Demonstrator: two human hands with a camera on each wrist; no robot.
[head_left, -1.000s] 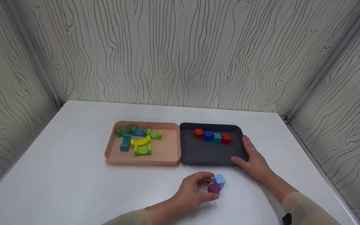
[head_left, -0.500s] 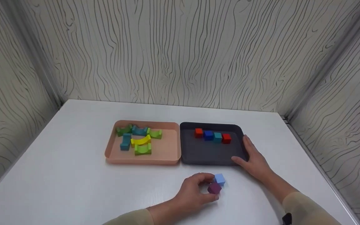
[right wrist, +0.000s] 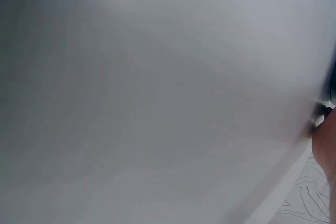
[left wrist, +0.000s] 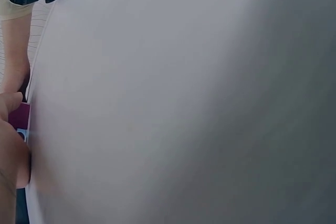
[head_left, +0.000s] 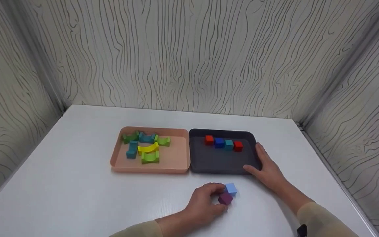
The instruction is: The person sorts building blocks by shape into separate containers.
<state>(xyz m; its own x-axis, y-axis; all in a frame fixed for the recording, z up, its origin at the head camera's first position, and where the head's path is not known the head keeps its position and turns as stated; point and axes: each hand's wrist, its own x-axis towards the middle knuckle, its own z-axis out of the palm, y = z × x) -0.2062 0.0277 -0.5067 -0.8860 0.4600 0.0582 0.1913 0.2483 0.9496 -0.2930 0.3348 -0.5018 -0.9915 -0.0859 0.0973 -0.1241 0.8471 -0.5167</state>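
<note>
In the head view my left hand [head_left: 202, 201] is low at centre, fingers curved about a purple cube [head_left: 225, 198]. The thumb lies at the cube's near corner and the index finger bends over beyond it; the other fingertips are hidden. A light blue cube [head_left: 231, 189] sits just behind the purple one, close to the index fingertip. In the left wrist view, the purple cube [left wrist: 19, 116] shows at the left edge beside the thumb. My right hand [head_left: 268, 171] rests at the dark tray's [head_left: 224, 170] near right corner, its fingers extended along the side and its thumb on the front rim.
Two red cubes, a blue cube [head_left: 219, 143] and a teal cube stand in a row inside the dark tray. Against its left side is a pink tray [head_left: 176, 158] with several arched blocks, including a yellow one [head_left: 148, 148]. Patterned panels [head_left: 176, 59] enclose the white table [head_left: 61, 171].
My left thumb and index finger have drawn in slightly about the purple cube. The right hand, the trays and the other blocks stay where they were.
</note>
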